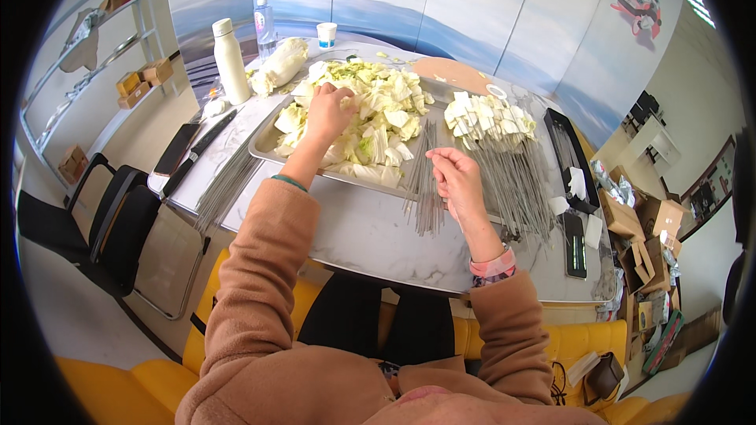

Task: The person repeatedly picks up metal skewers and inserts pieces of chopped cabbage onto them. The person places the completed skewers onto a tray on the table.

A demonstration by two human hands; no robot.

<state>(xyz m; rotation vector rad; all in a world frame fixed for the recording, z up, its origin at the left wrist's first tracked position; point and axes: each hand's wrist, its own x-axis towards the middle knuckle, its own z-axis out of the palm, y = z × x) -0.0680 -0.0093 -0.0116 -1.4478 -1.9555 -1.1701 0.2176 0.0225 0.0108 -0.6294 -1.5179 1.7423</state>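
Cut napa cabbage pieces (384, 91) are heaped in a shallow metal tray (348, 180). Over the left part of this heap is my left hand (331, 111), its fingers bent down at the leaves; whether they grip a piece is hidden. My right hand (459, 182) is above the tray's front edge, thumb and forefinger pinched together. Any thin skewer between them is too fine to make out. Just left of it lies a bundle of thin metal skewers (426, 200). Cabbage pieces threaded on skewers (490, 117) rest at the tray's right side, their bare ends pointing towards me.
More skewers (231, 183) lie left of the tray, beside a knife (198, 153) and a phone (176, 147). Behind stand a white bottle (230, 65), a clear bottle (264, 26), a whole cabbage (282, 66) and a paper cup (326, 36). A black box (572, 159) is at right.
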